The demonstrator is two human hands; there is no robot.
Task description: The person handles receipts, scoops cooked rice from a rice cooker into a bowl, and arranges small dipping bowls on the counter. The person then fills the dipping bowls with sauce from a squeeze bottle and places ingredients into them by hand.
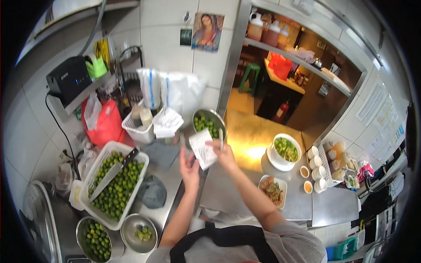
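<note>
My right hand (222, 154) grips a printed paper slip (203, 148) by its right edge. A thin, light pen-like stick (221, 136) juts up from the same hand. Just left of the slip, my left hand (190, 170) is raised with its fingers apart, holding nothing that I can see. Behind the slip stands a metal bowl (222, 122) of small green limes (206, 125). A stack of similar white slips (168, 122) lies to the left of that bowl.
At left, a white crate (141, 175) of limes carries a large knife (106, 181). Metal bowls (124, 242) stand below it. On the right counter are a bowl of chopped greens (286, 149), a dish of food (272, 191) and small sauce cups (308, 187).
</note>
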